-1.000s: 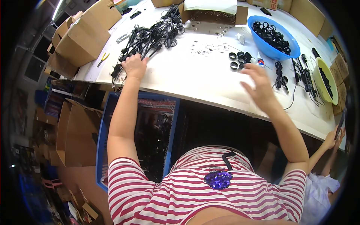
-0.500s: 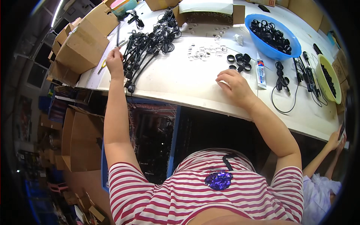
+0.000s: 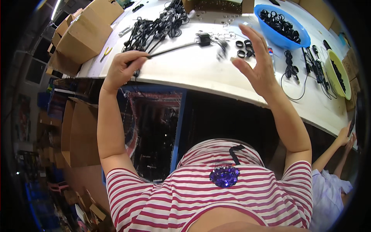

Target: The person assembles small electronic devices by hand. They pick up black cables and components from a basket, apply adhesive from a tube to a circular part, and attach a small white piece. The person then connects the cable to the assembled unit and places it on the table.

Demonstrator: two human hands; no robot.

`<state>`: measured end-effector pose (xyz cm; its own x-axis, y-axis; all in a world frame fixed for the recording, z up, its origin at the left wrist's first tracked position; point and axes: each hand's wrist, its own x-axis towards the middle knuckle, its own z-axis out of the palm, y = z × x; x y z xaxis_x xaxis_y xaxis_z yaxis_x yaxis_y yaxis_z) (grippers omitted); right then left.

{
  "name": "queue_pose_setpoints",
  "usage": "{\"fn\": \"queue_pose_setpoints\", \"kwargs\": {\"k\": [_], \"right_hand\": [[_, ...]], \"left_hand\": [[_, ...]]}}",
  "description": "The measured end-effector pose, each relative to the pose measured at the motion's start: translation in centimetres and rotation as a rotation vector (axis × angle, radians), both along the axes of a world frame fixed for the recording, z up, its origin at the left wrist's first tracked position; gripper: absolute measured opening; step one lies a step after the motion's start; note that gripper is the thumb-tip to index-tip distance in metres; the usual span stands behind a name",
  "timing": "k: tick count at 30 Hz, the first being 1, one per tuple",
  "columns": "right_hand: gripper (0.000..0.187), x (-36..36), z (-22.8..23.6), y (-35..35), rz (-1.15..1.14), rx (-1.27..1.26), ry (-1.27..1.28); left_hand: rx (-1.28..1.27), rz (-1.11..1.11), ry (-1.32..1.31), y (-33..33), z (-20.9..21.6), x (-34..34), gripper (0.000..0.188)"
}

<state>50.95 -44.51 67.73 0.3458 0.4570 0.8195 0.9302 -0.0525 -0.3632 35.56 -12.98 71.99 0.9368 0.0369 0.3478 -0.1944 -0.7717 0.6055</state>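
My left hand (image 3: 123,69) is closed round one end of a thin black rod (image 3: 174,50), held level over the table. At its far end are a black block (image 3: 203,38) and a dangling cable (image 3: 222,48), blurred by motion. My right hand (image 3: 261,67) is raised to the right of the cable, thumb and fingers spread, holding nothing. Behind it lie several black rings (image 3: 240,53) and small clear rings (image 3: 231,35). A white and blue tube (image 3: 271,52) is mostly hidden by this hand. Beyond my left hand sits a heap of similar black corded pieces (image 3: 164,29).
A blue basin (image 3: 306,42) of black rings stands at the back right, near bundled black cables (image 3: 289,65). Further right is a yellow-green basin (image 3: 348,89) with small black parts. Yellow-handled pliers (image 3: 106,53) lie near a cardboard box (image 3: 87,42). Another person's hands (image 3: 343,136) show at far right.
My left hand has come nearer, swinging the rod with its block and cable rightward, away from the heap's far left side. My right hand has lifted off the tabletop area and spread wider.
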Motion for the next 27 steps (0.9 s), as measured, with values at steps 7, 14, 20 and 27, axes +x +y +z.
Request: {"fn": "queue_pose_setpoints", "kwargs": {"k": [7, 14, 20, 27], "right_hand": [[0.017, -6.1, -1.9, -1.8, 0.203, -0.429, 0.279], [0.022, -10.0, -7.1, -4.5, 0.310, -0.179, 1.137], [0.019, -11.7, -13.0, -5.7, 0.344, -0.322, 1.137], [0.019, -12.0, -17.8, -6.0, 0.246, -0.491, 0.887]], "left_hand": [[0.597, -0.254, -0.385, -9.0, 1.2, -1.7, 0.013], [-1.141, 0.058, -0.453, -14.3, -10.9, -2.2, 0.046], [-1.652, -0.318, -0.380, -18.1, -11.7, 0.0, 0.046], [-1.508, -0.331, -0.381, -17.7, -11.5, -0.3, 0.045]]}}
